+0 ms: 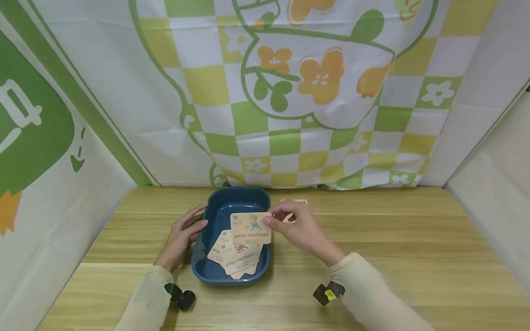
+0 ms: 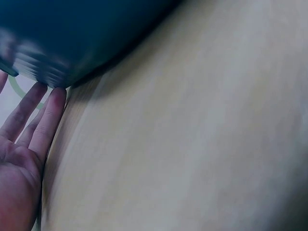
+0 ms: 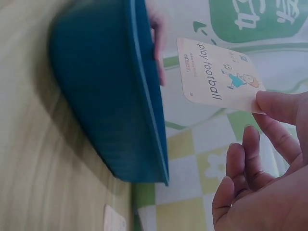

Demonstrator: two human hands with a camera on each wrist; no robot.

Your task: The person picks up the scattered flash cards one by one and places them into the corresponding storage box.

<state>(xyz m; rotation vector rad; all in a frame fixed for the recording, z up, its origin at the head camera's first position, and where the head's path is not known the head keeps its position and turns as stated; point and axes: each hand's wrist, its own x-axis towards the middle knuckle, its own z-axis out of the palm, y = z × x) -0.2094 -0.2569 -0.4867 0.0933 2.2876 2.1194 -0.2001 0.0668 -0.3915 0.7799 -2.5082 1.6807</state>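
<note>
My right hand (image 1: 300,230) pinches a card (image 3: 216,72) by one corner between thumb and index finger, and the card is printed "play football" with a small figure. This card is held over a dark blue plastic bin (image 1: 199,272). Inside the bin, several overlapping cards lie in the near half, the top one a "play the violin" card (image 1: 246,258). My left hand (image 1: 180,239) is at the bin's left side; its straight fingers (image 2: 45,125) touch the outer wall while the thumb lies at the rim.
Another card (image 1: 300,202) lies on the wooden table (image 1: 382,259), partly hidden behind my right hand. A printed cloth (image 1: 286,140) hangs along the table's back edge. White panels stand at the left and right.
</note>
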